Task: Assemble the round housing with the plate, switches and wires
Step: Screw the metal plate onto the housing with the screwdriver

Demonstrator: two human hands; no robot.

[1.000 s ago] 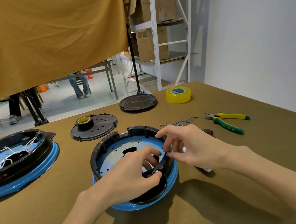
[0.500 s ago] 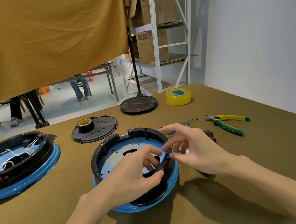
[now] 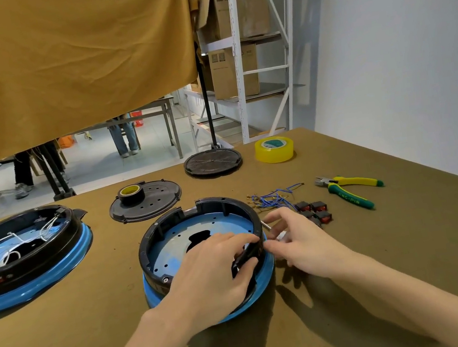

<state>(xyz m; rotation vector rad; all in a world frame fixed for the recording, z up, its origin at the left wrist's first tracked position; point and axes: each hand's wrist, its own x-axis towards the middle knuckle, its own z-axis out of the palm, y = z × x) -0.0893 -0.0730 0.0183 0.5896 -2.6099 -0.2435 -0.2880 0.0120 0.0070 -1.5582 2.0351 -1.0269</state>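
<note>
Blue-rimmed and black-walled, the round plastic housing [image 3: 201, 234] sits on the brown table [image 3: 413, 249] with its pale blue perforated plate [image 3: 172, 242] already seated inside, so I judge the job barely begun: the small black rocker switches [image 3: 313, 211] and the bundle of thin blue wires [image 3: 273, 197] lie loose just right of the housing. My left hand [image 3: 217, 277] curls over the housing's right wall, gripping a black piece there, while my right hand [image 3: 298, 240] pinches something small and pale just outside that wall. Compared with a second ago, the right hand has drawn back from the rim, uncovering the switches.
</note>
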